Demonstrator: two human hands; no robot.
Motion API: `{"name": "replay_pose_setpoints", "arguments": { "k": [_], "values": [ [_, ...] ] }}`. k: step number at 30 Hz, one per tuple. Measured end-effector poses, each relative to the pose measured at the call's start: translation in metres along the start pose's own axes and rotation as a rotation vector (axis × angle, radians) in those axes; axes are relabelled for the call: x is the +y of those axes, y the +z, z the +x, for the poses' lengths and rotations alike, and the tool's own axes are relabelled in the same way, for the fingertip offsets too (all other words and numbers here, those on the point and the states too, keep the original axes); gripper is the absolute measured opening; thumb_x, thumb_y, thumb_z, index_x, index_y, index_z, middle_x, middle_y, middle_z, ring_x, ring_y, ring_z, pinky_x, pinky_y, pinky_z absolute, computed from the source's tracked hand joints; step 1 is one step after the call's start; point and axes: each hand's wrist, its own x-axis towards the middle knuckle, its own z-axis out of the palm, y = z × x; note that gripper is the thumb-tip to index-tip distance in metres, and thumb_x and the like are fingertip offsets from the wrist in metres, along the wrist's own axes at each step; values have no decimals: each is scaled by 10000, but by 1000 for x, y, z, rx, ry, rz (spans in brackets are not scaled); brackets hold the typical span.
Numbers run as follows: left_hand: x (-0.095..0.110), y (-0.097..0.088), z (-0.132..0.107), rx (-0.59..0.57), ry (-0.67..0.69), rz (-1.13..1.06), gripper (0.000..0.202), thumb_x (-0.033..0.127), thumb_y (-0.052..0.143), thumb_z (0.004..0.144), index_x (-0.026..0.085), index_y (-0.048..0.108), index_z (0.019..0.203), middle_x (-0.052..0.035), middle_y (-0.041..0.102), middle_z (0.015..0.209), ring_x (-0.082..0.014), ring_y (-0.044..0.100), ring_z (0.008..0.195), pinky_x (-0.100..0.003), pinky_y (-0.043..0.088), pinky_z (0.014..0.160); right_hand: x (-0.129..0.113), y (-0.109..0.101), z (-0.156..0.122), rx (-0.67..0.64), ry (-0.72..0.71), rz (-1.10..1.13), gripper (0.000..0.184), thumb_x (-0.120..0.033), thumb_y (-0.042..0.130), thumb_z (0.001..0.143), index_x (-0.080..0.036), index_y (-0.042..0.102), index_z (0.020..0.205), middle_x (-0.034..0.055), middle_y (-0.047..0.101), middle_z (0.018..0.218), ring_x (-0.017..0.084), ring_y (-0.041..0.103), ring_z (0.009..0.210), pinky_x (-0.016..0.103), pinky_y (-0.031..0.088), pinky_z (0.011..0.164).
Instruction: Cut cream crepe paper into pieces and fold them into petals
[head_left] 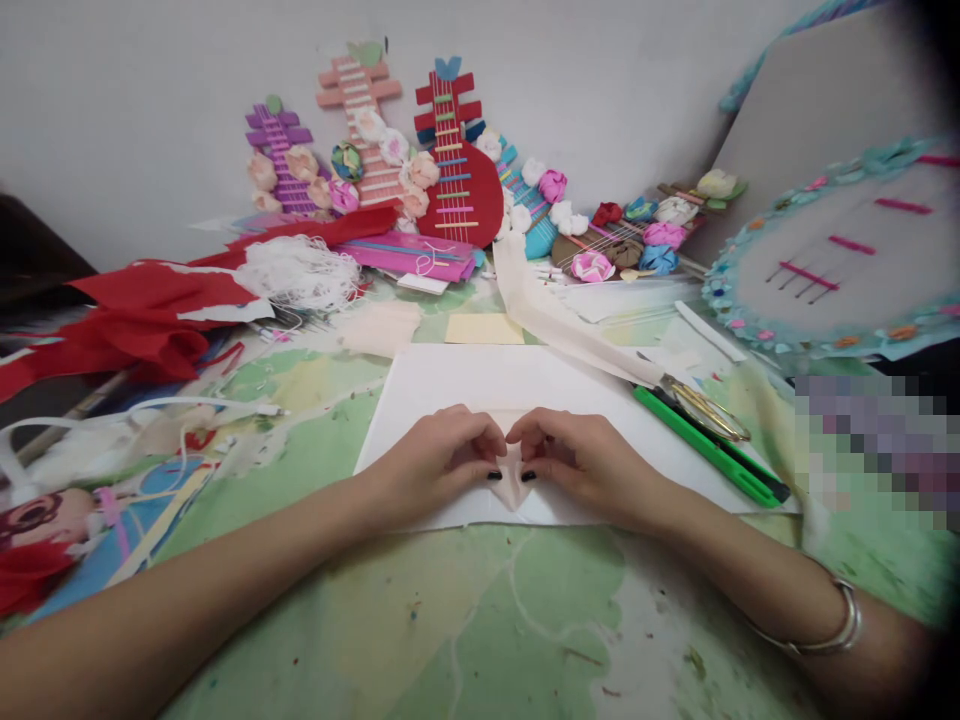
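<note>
In the head view, my left hand and my right hand meet over a white sheet. Between them is a small cream piece of paper, pinched by the thumb and fingers of each hand. Its lower end narrows to a point, and its upper edge shows behind the fingertips. The hands partly hide its middle. To the right of my right hand, a green utility knife lies on the sheet. Gold-handled scissors rest beside the knife, against a long cream strip.
Decorated toy lutes, including a red one, lean against the back wall among paper flowers. Red cloth and white thread are piled at left, above a white cable. A round flower-edged panel stands at right.
</note>
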Motion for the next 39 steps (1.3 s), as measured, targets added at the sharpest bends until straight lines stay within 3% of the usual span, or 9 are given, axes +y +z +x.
{"name": "replay_pose_setpoints", "arguments": {
  "k": [13,27,39],
  "values": [
    [5,1,1,39,-30,-35,54,149,556,785,180,588,815,1,626,780,-133,577,737,-274,457,705,3,5,1,-3,55,153,225,-41,569,760,-200,582,918,-26,655,748,99,596,662,217,453,629],
    [2,6,1,77,18,29,75,120,566,769,180,605,791,8,633,739,-132,571,724,-258,439,676,4,6,4,61,48,114,154,-56,629,710,-181,628,800,-22,627,705,98,567,631,209,441,593],
    [5,5,1,79,-41,9,57,148,564,767,187,574,807,5,628,757,-134,576,715,-260,445,659,5,6,3,70,-13,77,133,-59,621,711,-183,637,758,-23,619,699,93,541,617,206,414,594]
  ]
}}
